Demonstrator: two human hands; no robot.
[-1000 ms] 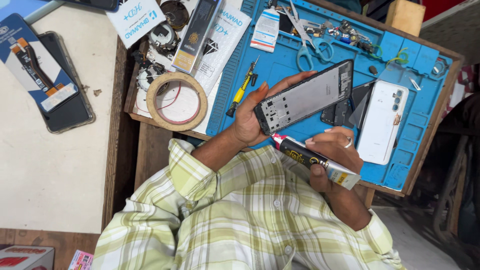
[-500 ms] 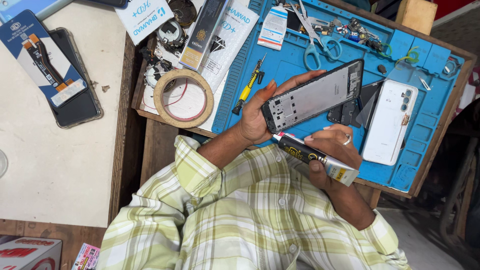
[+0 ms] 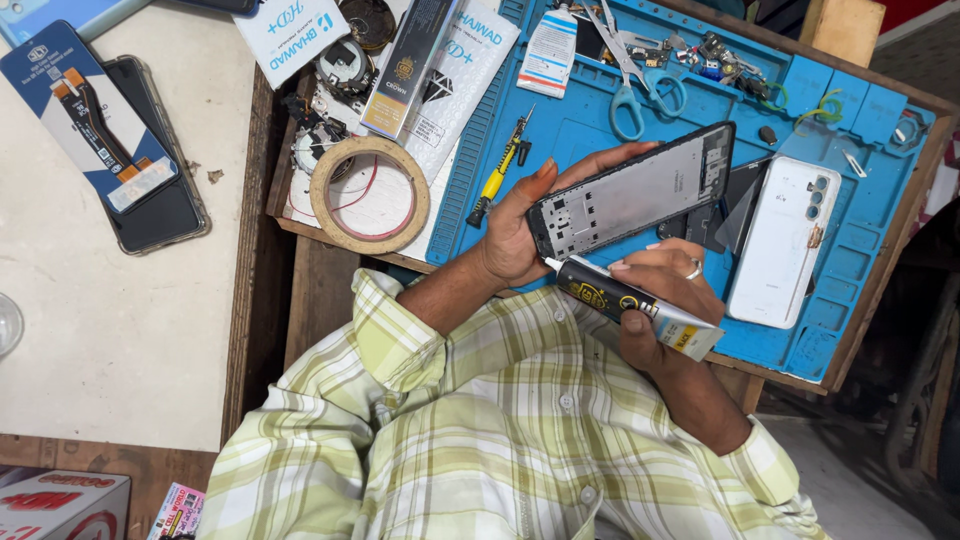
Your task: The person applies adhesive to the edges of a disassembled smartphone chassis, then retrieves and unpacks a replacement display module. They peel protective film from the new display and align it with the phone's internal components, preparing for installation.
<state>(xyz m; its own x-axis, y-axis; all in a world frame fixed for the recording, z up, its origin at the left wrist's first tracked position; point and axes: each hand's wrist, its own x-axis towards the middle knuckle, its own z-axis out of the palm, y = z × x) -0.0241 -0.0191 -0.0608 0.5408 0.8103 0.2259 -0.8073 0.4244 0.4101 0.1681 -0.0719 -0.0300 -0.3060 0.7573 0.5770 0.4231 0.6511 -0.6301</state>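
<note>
upper left: blue-white part card (image 3: 88,110) | top centre: white packets (image 3: 455,70), black-gold box (image 3: 408,65) | centre: black-yellow glue tube (image 3: 630,303) | lower left: red-white box (image 3: 60,503)

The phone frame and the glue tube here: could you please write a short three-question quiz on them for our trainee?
1. True or false: the left hand holds the phone frame.
2. Where does the nozzle of the glue tube in the right hand point? A) at the scissors B) at the frame's lower corner C) at the tape roll
3. What colour is the work mat under the white phone back?

Key: 1 true; 2 B; 3 blue.
</note>
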